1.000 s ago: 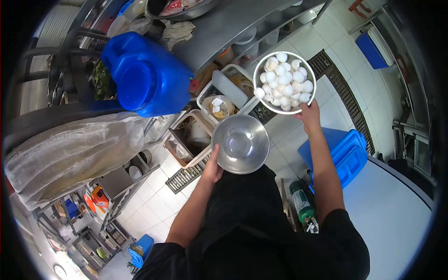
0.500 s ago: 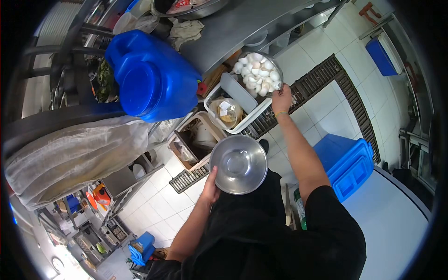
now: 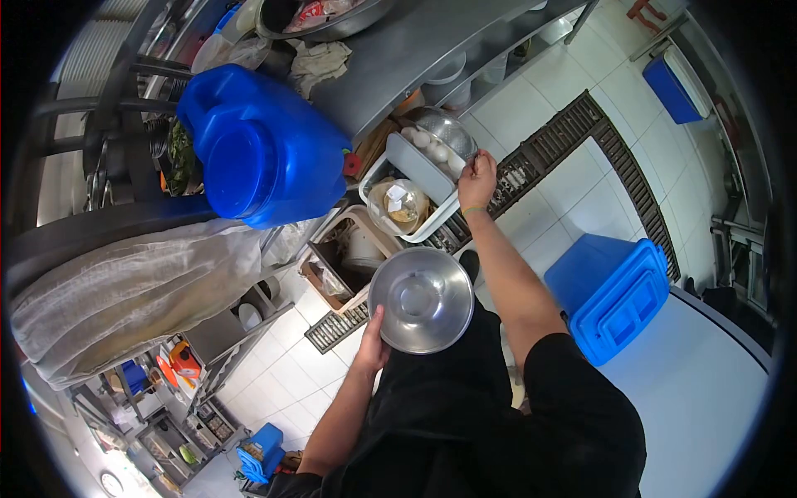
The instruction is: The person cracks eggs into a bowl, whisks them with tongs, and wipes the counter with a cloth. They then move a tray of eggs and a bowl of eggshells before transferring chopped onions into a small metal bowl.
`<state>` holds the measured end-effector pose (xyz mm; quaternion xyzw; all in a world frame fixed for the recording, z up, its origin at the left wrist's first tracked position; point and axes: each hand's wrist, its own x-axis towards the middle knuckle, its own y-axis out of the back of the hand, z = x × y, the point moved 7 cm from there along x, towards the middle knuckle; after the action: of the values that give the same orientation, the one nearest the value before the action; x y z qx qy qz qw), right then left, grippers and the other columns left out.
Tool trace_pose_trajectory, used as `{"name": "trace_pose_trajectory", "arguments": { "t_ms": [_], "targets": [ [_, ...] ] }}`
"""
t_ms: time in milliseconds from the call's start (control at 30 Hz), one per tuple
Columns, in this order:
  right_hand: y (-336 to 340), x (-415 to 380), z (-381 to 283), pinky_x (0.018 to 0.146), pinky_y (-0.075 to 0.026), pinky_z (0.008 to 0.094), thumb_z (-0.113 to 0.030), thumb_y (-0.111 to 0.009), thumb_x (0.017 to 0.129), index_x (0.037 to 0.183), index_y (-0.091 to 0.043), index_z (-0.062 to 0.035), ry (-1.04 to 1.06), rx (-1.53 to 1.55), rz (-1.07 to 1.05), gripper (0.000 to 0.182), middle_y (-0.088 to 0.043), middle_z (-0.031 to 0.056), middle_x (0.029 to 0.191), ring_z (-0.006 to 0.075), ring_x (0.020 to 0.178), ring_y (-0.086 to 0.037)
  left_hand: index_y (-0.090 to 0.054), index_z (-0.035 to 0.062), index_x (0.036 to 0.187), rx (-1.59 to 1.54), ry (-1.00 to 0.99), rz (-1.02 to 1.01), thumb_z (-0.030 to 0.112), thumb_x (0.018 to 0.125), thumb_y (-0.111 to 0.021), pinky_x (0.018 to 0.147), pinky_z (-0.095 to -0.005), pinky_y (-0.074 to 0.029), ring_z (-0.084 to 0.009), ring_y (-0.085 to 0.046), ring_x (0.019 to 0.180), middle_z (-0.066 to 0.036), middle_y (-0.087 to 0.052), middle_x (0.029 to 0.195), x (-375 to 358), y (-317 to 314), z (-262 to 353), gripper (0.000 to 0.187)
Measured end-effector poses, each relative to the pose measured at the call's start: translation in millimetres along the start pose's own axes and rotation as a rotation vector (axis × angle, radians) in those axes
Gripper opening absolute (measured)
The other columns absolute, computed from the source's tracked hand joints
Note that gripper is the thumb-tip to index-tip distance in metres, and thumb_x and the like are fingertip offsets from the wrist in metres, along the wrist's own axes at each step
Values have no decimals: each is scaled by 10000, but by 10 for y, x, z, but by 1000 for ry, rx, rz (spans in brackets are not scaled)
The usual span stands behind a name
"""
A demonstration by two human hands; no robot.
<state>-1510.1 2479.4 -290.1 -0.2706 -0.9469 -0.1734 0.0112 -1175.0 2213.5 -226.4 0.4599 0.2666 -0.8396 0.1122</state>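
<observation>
An empty metal bowl is held near my body by my left hand, the thumb over its left rim. Further off, my right hand grips the edge of a perforated metal colander, which is tilted over a white bin. White eggs show inside the colander, partly hidden by a grey-white lid standing in the bin. Beside that lid, the bin holds a clear plastic bag with a paper label.
A large blue jug stands at upper left by a steel table. Below it is a beige bin. A blue lidded container is at right. Dark drain grates cross the tiled floor.
My right hand has moved left and slightly down, tipping the colander from facing up to tilted over the white bin. Fewer eggs show in it. My left hand still holds the bowl.
</observation>
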Motion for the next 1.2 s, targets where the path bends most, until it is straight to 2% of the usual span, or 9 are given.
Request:
{"name": "trace_pose_trajectory", "arguments": {
  "t_ms": [400, 500, 633, 767, 900, 933, 1033, 1133, 1200],
  "targets": [
    [43, 206, -308, 732, -543, 371, 122, -665, 815, 943, -622, 16, 271, 4, 82, 171, -654, 173, 1324, 329, 886, -684, -433, 59, 1562, -22, -31, 11, 589, 1047, -570, 1177, -472, -434, -285, -567, 1375, -141, -576, 1511, -95, 74, -1, 752],
    [49, 175, -181, 848, -573, 437, 71, -681, 839, 1022, -654, -1, 131, -35, -40, 198, -632, 193, 1365, 401, 1056, -691, -438, 61, 1558, -92, -30, 13, 580, 1042, -574, 1177, -485, -436, -298, -569, 1377, -151, -583, 1503, -73, 103, -20, 744],
    [99, 132, -254, 719, -521, 358, 102, -662, 844, 901, -599, 26, 176, 89, -31, 114, -655, 171, 1313, 312, 883, -672, -441, 65, 1554, -188, -43, -17, 574, 1041, -572, 1171, -493, -445, -313, -587, 1359, -158, -598, 1485, 27, 157, -80, 735],
    [101, 29, -248, 787, -547, 403, 117, -646, 807, 945, -609, 34, 108, 47, -107, 165, -633, 188, 1318, 330, 928, -687, -442, 66, 1555, -192, -63, -20, 580, 1033, -586, 1165, -502, -450, -319, -601, 1342, -158, -612, 1467, 60, 172, -69, 746],
    [247, 40, -306, 805, -537, 410, 60, -675, 881, 852, -571, 23, 238, 1, 36, 114, -643, 185, 1279, 324, 945, -673, -444, 66, 1555, -160, -80, -17, 586, 1026, -596, 1163, -504, -453, -318, -600, 1342, -160, -610, 1471, -80, 104, 16, 757],
    [252, 51, -210, 834, -525, 420, 30, -683, 913, 798, -531, 18, 104, 13, 10, 190, -640, 193, 1262, 343, 996, -666, -449, 61, 1550, -178, -76, -26, 582, 1033, -587, 1165, -500, -451, -315, -597, 1347, -160, -607, 1478, -106, 75, 28, 747],
    [466, 49, -354, 858, -517, 425, 22, -679, 918, 784, -518, 22, 319, -50, 158, 209, -657, 197, 1197, 346, 1017, -663, -458, 58, 1541, -200, -90, -12, 578, 1042, -575, 1166, -497, -449, -311, -594, 1350, -158, -605, 1481, -118, 108, 15, 730],
    [502, 68, -175, 872, -525, 435, 27, -661, 910, 945, -640, 42, 207, 3, 139, 43, -673, 200, 1094, 326, 1054, -679, -460, 56, 1542, -212, -90, -32, 570, 1052, -560, 1175, -495, -440, -308, -586, 1361, -157, -603, 1485, -155, 129, 7, 717],
    [486, 99, 78, 843, -568, 444, 22, -635, 916, 1181, -669, 5, -55, 86, 44, 268, -676, 164, 1163, 317, 1074, -689, -458, 56, 1545, -207, -133, -36, 568, 1055, -556, 1183, -495, -431, -308, -583, 1365, -154, -603, 1486, -177, 132, 41, 716]
  ]
}}
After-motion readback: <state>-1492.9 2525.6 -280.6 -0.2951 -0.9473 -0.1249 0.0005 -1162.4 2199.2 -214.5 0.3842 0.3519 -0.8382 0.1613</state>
